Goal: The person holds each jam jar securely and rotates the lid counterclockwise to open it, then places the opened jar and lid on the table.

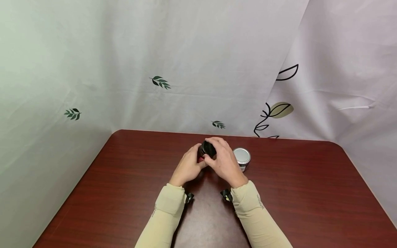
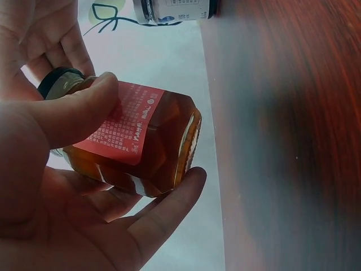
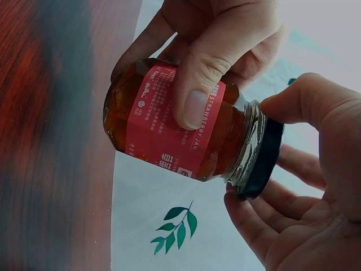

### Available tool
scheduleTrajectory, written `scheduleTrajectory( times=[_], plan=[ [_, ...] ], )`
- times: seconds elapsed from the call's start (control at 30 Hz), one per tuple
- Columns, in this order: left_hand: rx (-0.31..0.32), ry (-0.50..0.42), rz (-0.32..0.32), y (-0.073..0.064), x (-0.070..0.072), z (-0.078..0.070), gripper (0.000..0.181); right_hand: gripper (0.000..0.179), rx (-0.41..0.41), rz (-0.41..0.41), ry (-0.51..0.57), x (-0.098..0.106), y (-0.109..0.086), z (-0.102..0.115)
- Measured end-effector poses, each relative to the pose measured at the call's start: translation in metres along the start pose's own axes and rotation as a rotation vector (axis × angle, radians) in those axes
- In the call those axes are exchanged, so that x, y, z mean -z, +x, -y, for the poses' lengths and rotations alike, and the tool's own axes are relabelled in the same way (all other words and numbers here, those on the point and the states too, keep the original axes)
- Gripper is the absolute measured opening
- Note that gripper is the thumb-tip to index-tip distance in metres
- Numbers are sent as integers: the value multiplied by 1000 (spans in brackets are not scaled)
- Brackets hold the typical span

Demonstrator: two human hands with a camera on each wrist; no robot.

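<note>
I have the strawberry jam jar [image 3: 169,141] between both hands, apparently raised off the bench [image 1: 124,179] near its far edge, lid end up and slightly tilted. The left hand [image 1: 187,166] wraps the glass body, thumb pressed across the red label [image 3: 148,113], fingers curled behind and towards the base. The right hand [image 1: 224,162] has its thumb and fingers closed round the rim of the black lid [image 3: 265,161].

I judge the work to be turning that lid. The grip is set on both ends; the lid is at the mouth, not yet off. Glass thread shows beneath it, but I can't tell whether it is partly loose or which way it is turning. Releasing the lid and setting the jar down look left to do.

My only other container is a silver-lidded can [image 1: 242,156], upright just beside the right hand, which partly hides it. I see nothing blocking the 2 hands, though a rightward swing could knock that can. Behind the bench hangs white cloth [image 1: 198,62] with leaf prints [image 1: 160,82].
</note>
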State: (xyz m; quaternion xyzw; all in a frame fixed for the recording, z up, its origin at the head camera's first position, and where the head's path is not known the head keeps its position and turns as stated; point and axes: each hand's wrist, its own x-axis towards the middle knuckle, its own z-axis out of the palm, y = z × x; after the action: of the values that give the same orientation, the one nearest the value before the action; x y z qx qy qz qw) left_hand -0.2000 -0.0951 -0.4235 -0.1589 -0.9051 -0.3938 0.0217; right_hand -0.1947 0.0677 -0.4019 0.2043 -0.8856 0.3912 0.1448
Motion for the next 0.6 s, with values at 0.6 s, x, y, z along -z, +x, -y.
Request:
scheduleTrajectory(
  times=[0.6],
  plan=[
    [1, -3, -12, 0, 1, 1, 47, 53, 10, -11, 18, -1, -1, -1]
  ],
)
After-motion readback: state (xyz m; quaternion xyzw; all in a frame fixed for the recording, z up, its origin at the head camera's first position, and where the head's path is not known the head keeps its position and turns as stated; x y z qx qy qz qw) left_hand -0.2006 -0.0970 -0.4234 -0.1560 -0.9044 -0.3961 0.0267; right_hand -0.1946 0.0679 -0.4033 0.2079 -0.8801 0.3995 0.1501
